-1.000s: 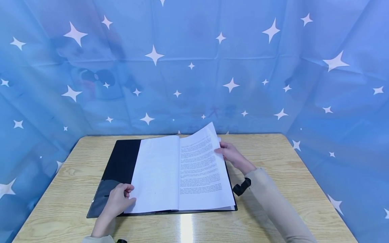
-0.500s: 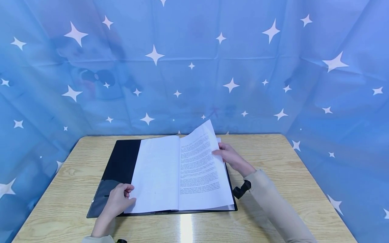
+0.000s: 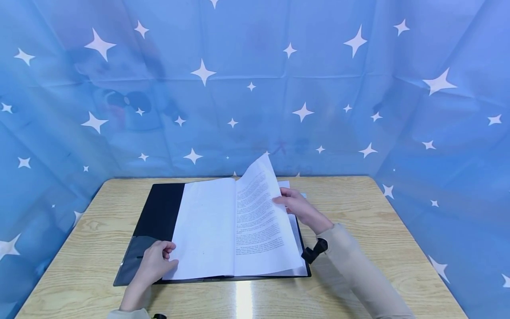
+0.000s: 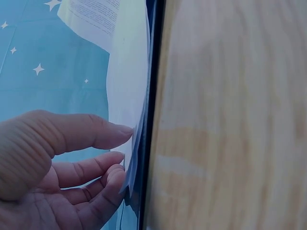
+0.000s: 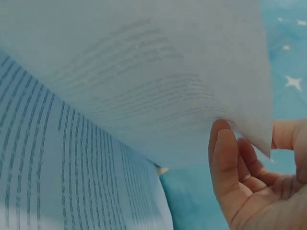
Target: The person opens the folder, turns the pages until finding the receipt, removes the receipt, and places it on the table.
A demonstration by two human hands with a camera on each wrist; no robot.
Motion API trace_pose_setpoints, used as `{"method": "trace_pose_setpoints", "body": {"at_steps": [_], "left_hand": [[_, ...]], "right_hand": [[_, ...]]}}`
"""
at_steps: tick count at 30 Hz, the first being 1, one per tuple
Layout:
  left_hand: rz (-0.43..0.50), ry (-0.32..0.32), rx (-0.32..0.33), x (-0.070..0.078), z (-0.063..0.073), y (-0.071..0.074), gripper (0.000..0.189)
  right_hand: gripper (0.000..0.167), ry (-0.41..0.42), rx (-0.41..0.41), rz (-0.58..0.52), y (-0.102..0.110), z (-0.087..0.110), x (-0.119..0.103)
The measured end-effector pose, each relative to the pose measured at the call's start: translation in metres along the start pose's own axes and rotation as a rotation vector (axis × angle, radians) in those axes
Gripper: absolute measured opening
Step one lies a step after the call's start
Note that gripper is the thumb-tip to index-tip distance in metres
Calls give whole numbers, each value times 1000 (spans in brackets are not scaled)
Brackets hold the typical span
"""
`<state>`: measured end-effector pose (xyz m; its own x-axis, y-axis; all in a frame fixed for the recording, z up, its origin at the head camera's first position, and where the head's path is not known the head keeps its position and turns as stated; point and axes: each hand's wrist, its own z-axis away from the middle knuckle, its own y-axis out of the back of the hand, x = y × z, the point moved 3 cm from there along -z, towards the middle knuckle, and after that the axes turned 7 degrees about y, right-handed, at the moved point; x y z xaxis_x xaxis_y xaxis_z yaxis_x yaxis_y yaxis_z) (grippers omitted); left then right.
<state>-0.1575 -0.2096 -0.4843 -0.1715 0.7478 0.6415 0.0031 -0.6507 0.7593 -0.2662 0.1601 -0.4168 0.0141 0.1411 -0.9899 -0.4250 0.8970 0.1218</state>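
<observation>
An open black folder point(image 3: 165, 208) lies on the table with a stack of white paper in it. My right hand point(image 3: 300, 206) pinches the outer edge of a printed page point(image 3: 259, 230) on the right side. That page bows upward, its far corner raised, and sheets show beneath it. In the right wrist view the thumb and fingers point(image 5: 224, 158) hold the page's edge, faint print showing through its back. My left hand point(image 3: 156, 263) rests at the near left edge of the left page point(image 3: 205, 230), loosely bent, its thumb and fingertips against the paper in the left wrist view.
The wooden table point(image 3: 358, 257) extends on both sides of the folder. A blue curtain point(image 3: 255, 110) with white stars hangs behind the table's far edge and along both sides. A dark wrist device point(image 3: 314, 251) sits under the right sleeve.
My right hand has moved a little left with the page, whose far corner has swung up and left. More of the sheets underneath now shows. The left hand has stayed in place.
</observation>
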Motion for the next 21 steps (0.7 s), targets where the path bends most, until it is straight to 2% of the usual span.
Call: {"method": "trace_pose_setpoints", "body": {"at_steps": [8, 14, 21], "left_hand": [[-2, -7, -7, 1, -1, 0, 31], [-4, -8, -9, 2, 0, 0, 32], [-11, -6, -11, 2, 0, 0, 31]], "right_hand": [[39, -9, 1, -39, -13, -5, -10], [39, 11, -28, -83, -27, -11, -16], [39, 43, -48, -76, -41, -16, -23]]}}
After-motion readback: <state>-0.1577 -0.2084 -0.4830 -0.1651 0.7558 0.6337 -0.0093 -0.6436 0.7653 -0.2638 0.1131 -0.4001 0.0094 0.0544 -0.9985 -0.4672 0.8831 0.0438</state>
